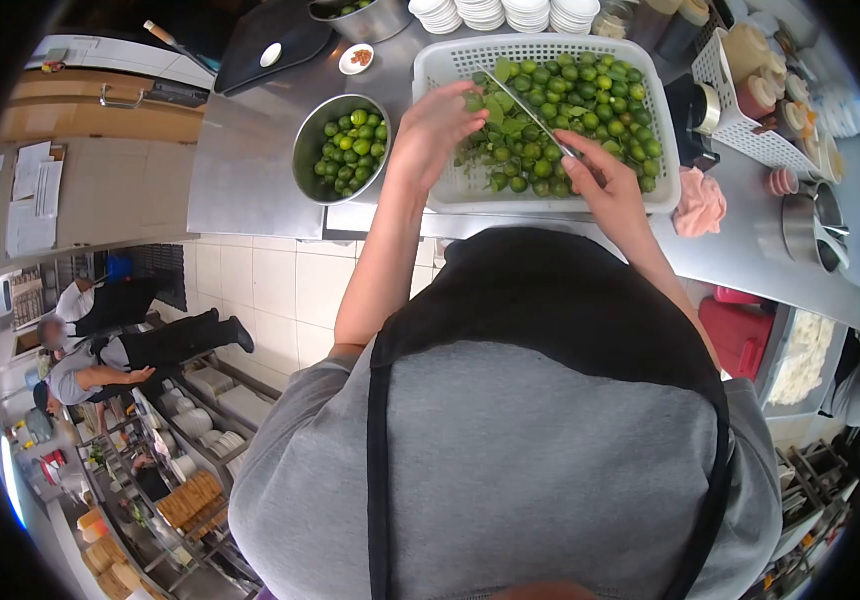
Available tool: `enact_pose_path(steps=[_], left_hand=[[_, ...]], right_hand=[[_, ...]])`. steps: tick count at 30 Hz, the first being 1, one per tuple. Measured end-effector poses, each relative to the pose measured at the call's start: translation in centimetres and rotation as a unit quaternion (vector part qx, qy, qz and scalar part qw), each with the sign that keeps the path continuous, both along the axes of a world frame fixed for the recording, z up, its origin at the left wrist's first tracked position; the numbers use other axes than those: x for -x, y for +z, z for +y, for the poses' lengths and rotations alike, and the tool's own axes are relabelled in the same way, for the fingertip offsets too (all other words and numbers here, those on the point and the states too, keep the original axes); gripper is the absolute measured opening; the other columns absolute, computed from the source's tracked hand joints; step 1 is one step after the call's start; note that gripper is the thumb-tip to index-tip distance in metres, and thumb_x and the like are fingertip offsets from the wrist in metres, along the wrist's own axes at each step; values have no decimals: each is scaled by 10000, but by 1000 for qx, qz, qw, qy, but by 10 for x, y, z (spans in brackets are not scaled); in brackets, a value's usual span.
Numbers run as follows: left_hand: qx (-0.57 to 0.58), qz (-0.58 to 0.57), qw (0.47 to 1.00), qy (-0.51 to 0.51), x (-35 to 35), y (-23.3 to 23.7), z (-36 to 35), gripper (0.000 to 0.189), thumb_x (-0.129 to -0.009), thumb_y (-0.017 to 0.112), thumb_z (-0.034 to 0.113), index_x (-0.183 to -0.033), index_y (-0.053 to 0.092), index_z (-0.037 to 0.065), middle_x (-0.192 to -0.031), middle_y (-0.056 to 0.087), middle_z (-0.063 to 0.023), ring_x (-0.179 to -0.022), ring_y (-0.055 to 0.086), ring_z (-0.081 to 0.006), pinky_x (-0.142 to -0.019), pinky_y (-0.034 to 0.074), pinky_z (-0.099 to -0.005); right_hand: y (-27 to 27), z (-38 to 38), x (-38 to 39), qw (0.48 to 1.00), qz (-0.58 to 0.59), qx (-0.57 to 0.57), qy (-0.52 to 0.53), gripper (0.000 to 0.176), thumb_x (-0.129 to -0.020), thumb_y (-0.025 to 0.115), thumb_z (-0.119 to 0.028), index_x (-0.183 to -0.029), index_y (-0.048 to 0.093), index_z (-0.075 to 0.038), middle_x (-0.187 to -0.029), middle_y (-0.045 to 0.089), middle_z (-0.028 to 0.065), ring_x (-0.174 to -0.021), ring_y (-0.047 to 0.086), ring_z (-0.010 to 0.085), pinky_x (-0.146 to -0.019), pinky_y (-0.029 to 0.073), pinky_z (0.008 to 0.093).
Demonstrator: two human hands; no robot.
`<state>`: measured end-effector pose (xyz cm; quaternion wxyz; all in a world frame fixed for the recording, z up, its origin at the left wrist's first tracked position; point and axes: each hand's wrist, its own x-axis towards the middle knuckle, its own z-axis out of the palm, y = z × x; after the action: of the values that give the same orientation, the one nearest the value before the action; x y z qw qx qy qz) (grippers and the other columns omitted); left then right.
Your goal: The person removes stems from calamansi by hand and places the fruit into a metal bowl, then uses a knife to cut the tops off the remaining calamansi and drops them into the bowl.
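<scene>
A white plastic basket [440, 62] full of small green limes [590, 100] with leaves stands on the steel counter [250, 150]. My left hand [437, 125] reaches into the basket's left side, its fingers closed around a lime with leaves. My right hand [602, 190] is at the basket's near edge and grips a thin knife [525, 108], whose blade points toward my left hand. Left of the basket, a steel bowl [302, 150] holds loose limes without leaves.
Stacks of white dishes [505, 12], a second steel bowl [375, 20] and a dark board [270, 50] sit at the back. A white caddy of bottles [740, 80], a pink cloth [700, 205] and a pot [810, 230] are to the right. Other people work nearby at left [100, 340].
</scene>
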<state>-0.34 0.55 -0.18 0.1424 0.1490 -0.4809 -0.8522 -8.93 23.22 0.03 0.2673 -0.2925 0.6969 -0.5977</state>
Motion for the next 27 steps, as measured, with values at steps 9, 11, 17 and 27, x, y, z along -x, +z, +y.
enact_pose_path(steps=[9,11,17,27], left_hand=[[68,15,992,101,3,7,16,235,-822,601,7,-1051,552,-4,-952,602,-83,-863,604,-176,-781,510,-303],[88,28,988,121,2,8,16,198,-811,607,-14,-1002,559,2,-937,607,-79,-862,604,-164,-776,515,-305],[137,20,979,152,3,3,11,183,-800,623,-13,-974,569,-2,-918,622,-78,-833,606,-147,-784,515,-307],[164,2,982,94,7,5,32,148,-781,645,-4,-920,595,6,-870,640,-60,-804,609,-120,-786,485,-262]], right_hand=[[3,-3,-8,999,19,25,29,325,-897,541,-170,-1198,535,-45,-1119,614,77,-939,568,117,-821,436,250],[3,-3,-9,998,32,30,35,326,-897,540,-170,-1198,535,-46,-1128,610,87,-964,573,134,-835,436,260],[1,-4,-10,996,67,32,41,326,-894,541,-174,-1196,537,-51,-1131,608,102,-980,587,160,-829,446,269],[1,-19,-6,995,96,41,1,311,-886,551,-202,-1163,566,-61,-1059,637,105,-832,611,151,-751,466,262]])
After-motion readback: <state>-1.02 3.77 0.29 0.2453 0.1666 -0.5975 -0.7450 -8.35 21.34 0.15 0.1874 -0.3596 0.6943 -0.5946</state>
